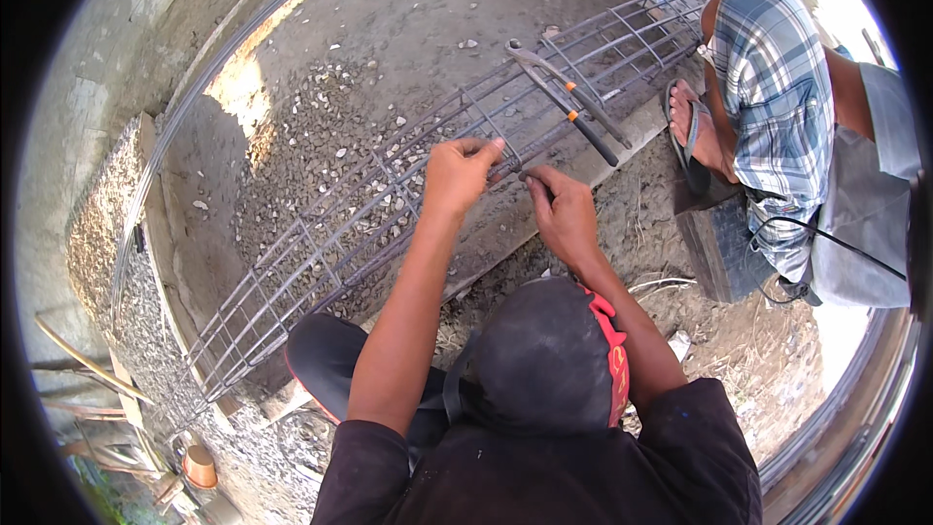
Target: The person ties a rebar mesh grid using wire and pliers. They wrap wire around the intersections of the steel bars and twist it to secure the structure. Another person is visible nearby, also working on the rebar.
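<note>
A long rebar cage (393, 179) of bars and square stirrups runs diagonally before me. My left hand (463, 171) is at its near side, thumb and fingers closed about the bars beside a stirrup. Just right of it, my right hand (565, 208) has its thumb and index finger together at the nearest bar. Any small thing between those fingertips is too small to make out. End-cutting nippers (576, 117) with black handles and orange bands lie across the cage beyond my right hand, jaws pointing away.
Gravel (328, 131) lies beneath the cage on a concrete floor. To the right sits another person in plaid shorts (780, 80), a sandalled foot (692, 124) close to the cage. Long bundled rods (175, 117) curve along the left. My raised knee (547, 357) is below my hands.
</note>
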A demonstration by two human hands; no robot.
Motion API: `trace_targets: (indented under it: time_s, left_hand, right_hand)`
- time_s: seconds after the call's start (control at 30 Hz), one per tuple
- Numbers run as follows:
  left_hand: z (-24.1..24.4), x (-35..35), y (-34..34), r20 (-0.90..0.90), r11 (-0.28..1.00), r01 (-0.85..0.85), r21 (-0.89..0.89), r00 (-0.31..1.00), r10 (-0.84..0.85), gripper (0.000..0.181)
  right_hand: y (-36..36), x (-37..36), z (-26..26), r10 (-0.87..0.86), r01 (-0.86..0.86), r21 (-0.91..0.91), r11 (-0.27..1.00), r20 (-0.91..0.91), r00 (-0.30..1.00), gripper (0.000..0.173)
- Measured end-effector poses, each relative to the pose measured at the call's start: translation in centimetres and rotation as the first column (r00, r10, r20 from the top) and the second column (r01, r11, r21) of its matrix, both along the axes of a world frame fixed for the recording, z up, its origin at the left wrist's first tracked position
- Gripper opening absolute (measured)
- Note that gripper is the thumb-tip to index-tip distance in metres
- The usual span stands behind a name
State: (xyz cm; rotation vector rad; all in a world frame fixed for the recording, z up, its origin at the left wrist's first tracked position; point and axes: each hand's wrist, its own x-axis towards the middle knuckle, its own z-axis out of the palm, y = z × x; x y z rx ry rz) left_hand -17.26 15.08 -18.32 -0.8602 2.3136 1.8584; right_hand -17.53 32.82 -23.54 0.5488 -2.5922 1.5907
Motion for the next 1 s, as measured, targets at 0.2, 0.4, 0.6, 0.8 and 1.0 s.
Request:
trace_targets:
  time_s: [0.2,0.4,0.6,0.8,1.0]
  left_hand:
    - [-1.2,1.7,0.2,-0.276,0.982,-0.029,-0.185,0.961,-0.024,0.026]
    - [-1.7,3.6,2.6,-0.479,0.764,-0.075,-0.641,0.817,-0.321,0.023]
    - [-1.8,2.9,3.6,-0.459,0.724,-0.13,-0.677,0.844,-0.277,0.016]
    - [-3.0,2.2,4.6,-0.561,0.734,-0.217,-0.644,0.786,-0.26,0.012]
    - [-3.1,2.8,4.1,-0.613,0.756,-0.261,-0.6,0.758,-0.224,0.014]
  right_hand:
    - [1.6,0.0,4.2,0.122,-0.055,0.384,0.922,-0.153,0.981,0.011]
    - [1.6,-6.3,9.2,0.5,-0.165,0.746,0.645,-0.249,0.829,0.011]
    - [-2.1,-15.4,9.2,0.615,-0.429,0.695,0.578,-0.025,0.788,0.02]
    - [-4.2,-14.1,7.2,0.658,-0.263,0.866,0.425,-0.096,0.747,0.021]
    - [1.1,-7.3,4.9,-0.032,-0.012,-0.079,0.997,-0.531,0.847,0.023]
